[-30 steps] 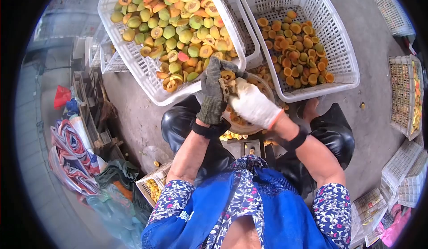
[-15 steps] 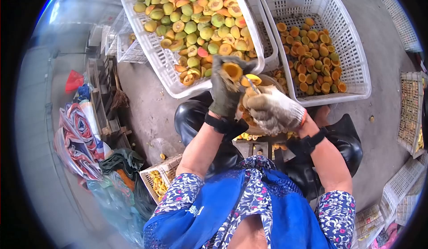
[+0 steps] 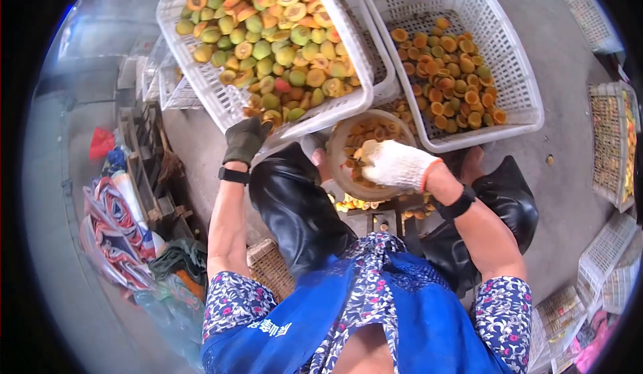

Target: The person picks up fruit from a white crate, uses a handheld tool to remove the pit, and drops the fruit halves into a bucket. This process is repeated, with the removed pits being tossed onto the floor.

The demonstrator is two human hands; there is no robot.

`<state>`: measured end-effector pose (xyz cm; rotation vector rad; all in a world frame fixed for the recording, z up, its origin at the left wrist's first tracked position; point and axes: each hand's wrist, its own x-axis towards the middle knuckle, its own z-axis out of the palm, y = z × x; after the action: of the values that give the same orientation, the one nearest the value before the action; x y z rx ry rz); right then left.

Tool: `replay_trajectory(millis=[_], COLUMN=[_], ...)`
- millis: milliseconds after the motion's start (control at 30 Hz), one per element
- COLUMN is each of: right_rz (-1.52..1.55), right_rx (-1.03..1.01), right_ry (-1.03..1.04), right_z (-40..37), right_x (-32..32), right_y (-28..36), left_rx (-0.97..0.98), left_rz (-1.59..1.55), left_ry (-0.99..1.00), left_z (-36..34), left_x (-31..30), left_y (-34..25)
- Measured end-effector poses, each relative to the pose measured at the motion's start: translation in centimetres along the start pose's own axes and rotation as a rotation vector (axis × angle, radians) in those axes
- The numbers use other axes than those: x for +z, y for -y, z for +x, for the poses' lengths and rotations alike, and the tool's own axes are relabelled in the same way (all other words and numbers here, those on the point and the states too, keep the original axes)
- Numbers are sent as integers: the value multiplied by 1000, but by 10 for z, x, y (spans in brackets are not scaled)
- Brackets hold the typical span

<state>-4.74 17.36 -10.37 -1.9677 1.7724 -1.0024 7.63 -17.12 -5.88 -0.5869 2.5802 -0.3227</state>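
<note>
My left hand (image 3: 245,141), in a dark glove, is at the near-left corner of the tilted white crate (image 3: 221,109) full of halved green and orange fruit (image 3: 284,55). Its fingertips are by the lowest fruit, and their grip is unclear. Over a round tub (image 3: 340,147) holding cut fruit pieces, my right hand (image 3: 396,165) wears a whitish glove. Its fingers look curled, with whatever they hold hidden. Behind the tub to the right, a second white crate (image 3: 482,133) contains hollowed orange fruit halves (image 3: 449,79).
Another white crate (image 3: 368,45) lies between the two large ones. Wooden pallets (image 3: 144,166), bundled sheeting (image 3: 114,220) and a red bag (image 3: 102,143) lie left. A woven-sided crate (image 3: 271,267) is near my left knee. More crates (image 3: 608,146) stand right.
My hands have moved apart. The left went left and down to the crate corner, without the hollowed half it held. The right turned over the tub; its tool and the fruit piece no longer show.
</note>
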Motion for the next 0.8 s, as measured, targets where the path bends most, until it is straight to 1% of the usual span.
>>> replay_trajectory(millis=[33,67,100,133,167,200,267,300,333,367,400,433,500,533,600,633,667,700,733,800], right_rz=[29,56,46,177,311,308,410,447,52,46,41,37,-93,-251,-331,-329,-329,-347,-366,-433], right_rx=[39,73,83,178,273,283,375,407,24,75,125,119,63,2,48,-14,-32,0,38,43], right_ry=[52,100,101,74,45,45,-2,73,55,-8,-71,-71,-75,-43,-96,-214,-211,-240,-268,-291], right_z=[1,3,5,8,11,13,18,24,20,13,13,12,15,19,26,28,35,39,41,41], right_x=[3,5,3,3,3,5,6,-12,6,23,22,18,1,-17,-30,-28,-33,-43,-47,-47], right_y=[-1,-2,-3,-3,-3,-3,-2,10,0,-8,-4,-5,-3,4,9,5,10,19,25,28], left_rx=[-79,-68,-61,-52,-76,-67,-48,-2,1,-35,-74,-76,-48,-72,56,33,18,79,80,60], left_rz=[-131,-141,-276,-408,-443,-449,-722,-786,-788,-758,-728,-729,-937,-933,-1392,-1547,-1704,-1863,-1870,-1987], left_ry=[-19,-19,-139,-256,-170,-168,-196,-261,-268,-258,-246,-253,-240,-246,-188,-116,-40,-10,-14,76], left_z=[1,-1,-3,-3,0,0,-4,-4,-4,-5,-5,-2,0,-8,-31,-42,-48,-47,-50,-61], left_x=[4,9,12,14,16,15,16,19,16,12,8,6,2,-13,-70,-89,-100,-99,-104,-117], left_y=[-3,-3,-2,-1,1,0,-4,-5,-7,-10,-11,-8,5,3,-28,-41,-55,-66,-79,-102])
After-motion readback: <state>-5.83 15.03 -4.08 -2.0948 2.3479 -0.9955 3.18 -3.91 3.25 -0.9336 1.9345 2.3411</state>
